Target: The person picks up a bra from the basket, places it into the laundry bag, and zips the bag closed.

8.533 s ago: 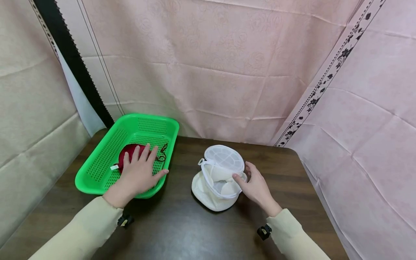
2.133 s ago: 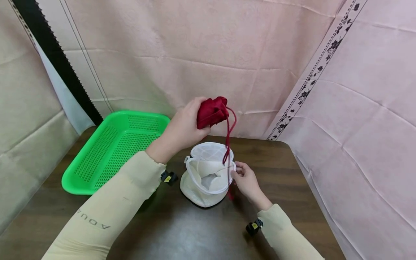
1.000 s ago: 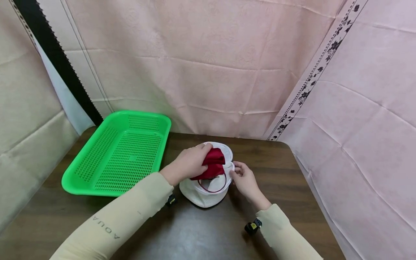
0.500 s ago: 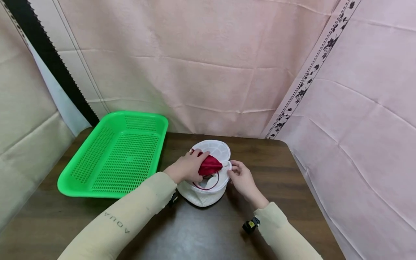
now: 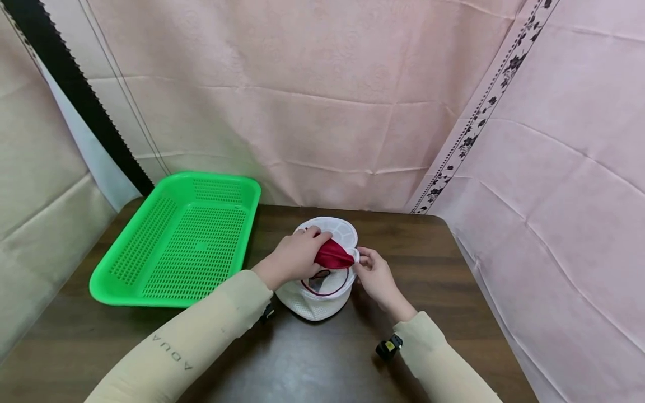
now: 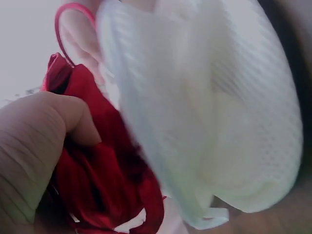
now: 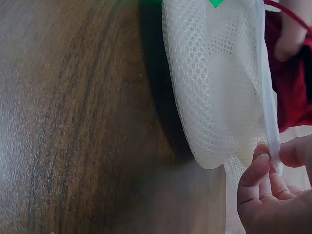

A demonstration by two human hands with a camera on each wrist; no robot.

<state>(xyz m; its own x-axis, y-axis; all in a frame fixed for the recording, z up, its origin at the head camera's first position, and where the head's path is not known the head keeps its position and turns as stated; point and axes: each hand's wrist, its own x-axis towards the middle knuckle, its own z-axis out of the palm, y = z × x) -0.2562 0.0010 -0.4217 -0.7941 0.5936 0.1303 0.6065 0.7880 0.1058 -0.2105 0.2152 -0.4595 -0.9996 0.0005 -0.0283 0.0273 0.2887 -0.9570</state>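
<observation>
A white mesh laundry bag (image 5: 311,307) stands upright on the table, its round lid (image 5: 339,227) folded back behind the mouth. Over that mouth, my left hand (image 5: 294,255) grips a red satin garment with thin cord straps (image 5: 335,256). In the left wrist view the thumb presses into the bunched red fabric (image 6: 105,180), right beside the bag's rim. One red strap loops down inside the opening. My right hand (image 5: 379,280) pinches the rim at the bag's right side; the right wrist view shows thumb and fingertips on the white edging (image 7: 271,117). The garment's exact kind is unclear.
A green perforated plastic basket (image 5: 242,240) sits on the dark wooden table (image 5: 282,358), left of the bag. Pink patterned cloth (image 5: 322,112) hangs behind and along the right side. My left forearm passes in front of the basket's near right corner.
Earlier the left hand lifted the red garment out of the basket and carried it right, then lowered it to the bag's mouth. Lately the fabric has shifted slightly right. The right hand stays at the rim.
</observation>
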